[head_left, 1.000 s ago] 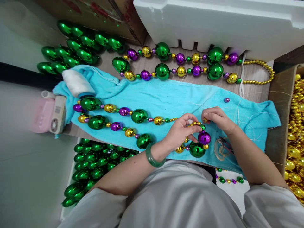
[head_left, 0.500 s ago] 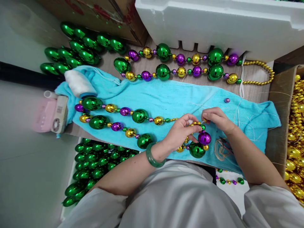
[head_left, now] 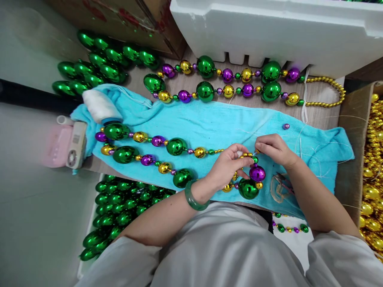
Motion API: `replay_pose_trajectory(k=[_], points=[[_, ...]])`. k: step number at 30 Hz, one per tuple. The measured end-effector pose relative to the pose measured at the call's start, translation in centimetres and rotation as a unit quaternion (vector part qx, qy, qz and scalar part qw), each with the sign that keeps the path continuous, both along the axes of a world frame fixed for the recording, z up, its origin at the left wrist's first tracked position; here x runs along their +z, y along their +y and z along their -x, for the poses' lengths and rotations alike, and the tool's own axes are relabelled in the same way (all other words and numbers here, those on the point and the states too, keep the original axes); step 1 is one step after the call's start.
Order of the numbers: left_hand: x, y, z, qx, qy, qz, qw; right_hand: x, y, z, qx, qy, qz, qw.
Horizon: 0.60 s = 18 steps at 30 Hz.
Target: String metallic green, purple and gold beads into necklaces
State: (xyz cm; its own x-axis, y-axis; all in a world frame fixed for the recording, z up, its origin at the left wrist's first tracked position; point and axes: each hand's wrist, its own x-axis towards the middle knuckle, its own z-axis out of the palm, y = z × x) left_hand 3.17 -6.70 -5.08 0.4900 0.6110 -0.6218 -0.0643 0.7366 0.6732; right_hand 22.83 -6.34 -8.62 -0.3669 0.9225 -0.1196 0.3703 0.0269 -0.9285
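Note:
A string of green, gold and purple beads [head_left: 176, 146] lies doubled across a turquoise towel [head_left: 209, 123]. My left hand [head_left: 229, 165], with a green bangle on its wrist, is closed on the small gold beads at the string's right end. My right hand [head_left: 273, 149] pinches the same end right beside it, fingertips pressed together on the thread or a small bead. Just below the hands lie a large purple bead [head_left: 257, 173] and a large green bead [head_left: 248, 188] of that string.
A second bead string [head_left: 227, 81] lies behind the towel, under a white foam block [head_left: 269, 32]. Loose green beads fill a tray [head_left: 119, 207] at lower left and a pile [head_left: 98, 59] at upper left. Gold beads [head_left: 372, 167] fill a box at right. A loose purple bead [head_left: 286, 126] rests on the towel.
My right hand's fingertips have shifted slightly up and left at the string's end. Otherwise nothing has visibly moved.

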Motion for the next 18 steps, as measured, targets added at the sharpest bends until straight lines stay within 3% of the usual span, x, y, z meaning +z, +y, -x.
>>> replay_pose_trajectory(k=[5, 10, 15, 18], points=[[0.0, 0.1, 0.1, -0.003, -0.007, 0.004, 1.000, 0.1, 0.0, -0.1, 0.002, -0.013, -0.013, 1.000], [-0.1, 0.1, 0.0, -0.002, -0.008, 0.009, 1.000, 0.2, -0.2, -0.2, -0.020, 0.065, 0.043, 0.997], [-0.6, 0.2, 0.1, -0.007, -0.002, -0.025, 1.000, 0.4, -0.5, -1.4, -0.134, 0.133, 0.019, 0.982], [-0.8, 0.4, 0.3, -0.018, 0.004, -0.048, 0.999, 0.9, -0.8, -2.2, -0.208, 0.001, -0.027, 0.978]])
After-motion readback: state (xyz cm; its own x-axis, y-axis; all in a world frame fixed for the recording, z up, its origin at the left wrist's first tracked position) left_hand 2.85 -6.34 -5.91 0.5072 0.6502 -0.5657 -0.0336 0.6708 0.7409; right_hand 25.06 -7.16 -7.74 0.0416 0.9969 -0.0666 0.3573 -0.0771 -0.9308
